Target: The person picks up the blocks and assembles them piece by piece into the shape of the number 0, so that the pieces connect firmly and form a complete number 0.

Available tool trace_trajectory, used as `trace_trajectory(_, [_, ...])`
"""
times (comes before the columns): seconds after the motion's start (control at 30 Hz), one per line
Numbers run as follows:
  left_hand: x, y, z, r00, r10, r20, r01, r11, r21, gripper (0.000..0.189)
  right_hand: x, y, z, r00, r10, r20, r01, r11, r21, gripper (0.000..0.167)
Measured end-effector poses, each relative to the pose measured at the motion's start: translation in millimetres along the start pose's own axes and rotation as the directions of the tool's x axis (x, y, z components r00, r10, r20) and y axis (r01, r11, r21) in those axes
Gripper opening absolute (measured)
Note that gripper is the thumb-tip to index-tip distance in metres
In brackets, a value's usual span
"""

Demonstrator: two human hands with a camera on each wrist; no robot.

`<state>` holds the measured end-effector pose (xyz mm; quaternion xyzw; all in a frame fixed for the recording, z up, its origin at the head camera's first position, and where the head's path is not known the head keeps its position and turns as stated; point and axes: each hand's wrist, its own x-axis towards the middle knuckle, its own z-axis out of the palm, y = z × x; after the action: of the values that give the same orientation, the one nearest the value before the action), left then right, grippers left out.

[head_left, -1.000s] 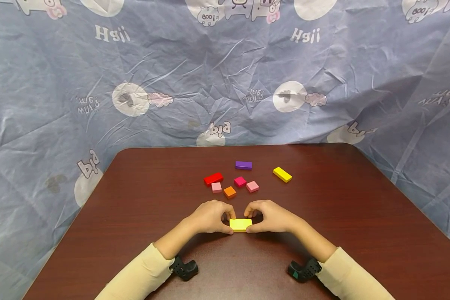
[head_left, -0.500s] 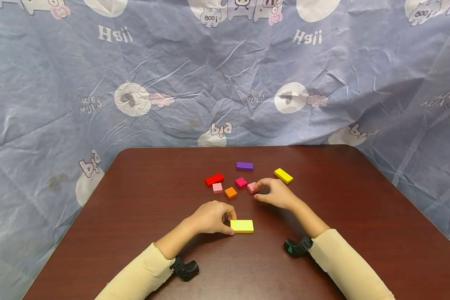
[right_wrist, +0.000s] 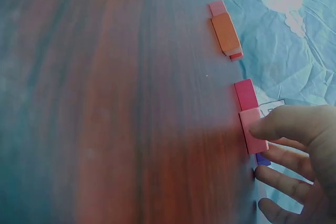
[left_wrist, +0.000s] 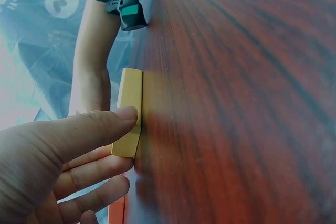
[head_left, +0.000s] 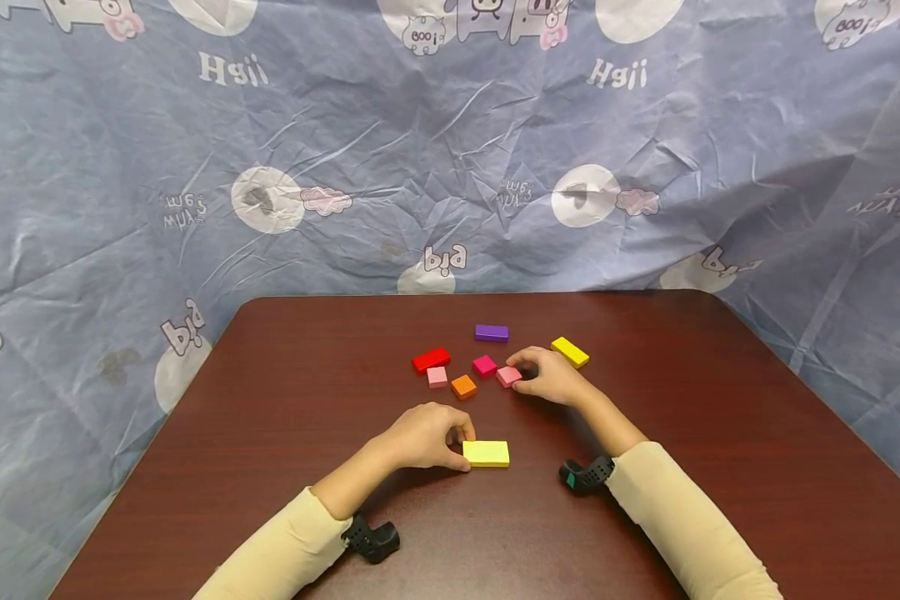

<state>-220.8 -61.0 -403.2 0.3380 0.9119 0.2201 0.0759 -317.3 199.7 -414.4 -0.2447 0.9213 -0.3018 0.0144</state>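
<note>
With thumb and fingers, my left hand [head_left: 426, 437] grips the left end of a yellow rectangular block [head_left: 486, 454] lying on the table. The left wrist view shows the thumb on one long face of that yellow block [left_wrist: 128, 90] and fingers behind it. Farther forward, my right hand [head_left: 553, 377] pinches a small pink block [head_left: 508, 377] at the right of the group. In the right wrist view the thumb presses the face of this pink block [right_wrist: 254, 139]; the other fingers sit behind it, partly hidden.
Around the pinched block lie a magenta block [head_left: 484, 366], an orange block [head_left: 463, 387], another pink block [head_left: 437, 377] and a red block [head_left: 431, 360]. A purple block [head_left: 491, 333] and a second yellow block [head_left: 570, 352] are farther back on the brown table [head_left: 307, 358].
My right hand has left the front yellow block, moved forward and taken hold of the right pink block. The left hand stays on the yellow block.
</note>
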Motion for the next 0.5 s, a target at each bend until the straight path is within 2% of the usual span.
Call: trace_trajectory(0.5, [-0.9, 0.8, -0.4, 1.000, 0.015, -0.006, -0.015, 0.999, -0.028, 0.023, 0.7, 3.1, -2.0, 0.997, 0.081, 0.012, -0.081, 0.996, 0.031, 0.025])
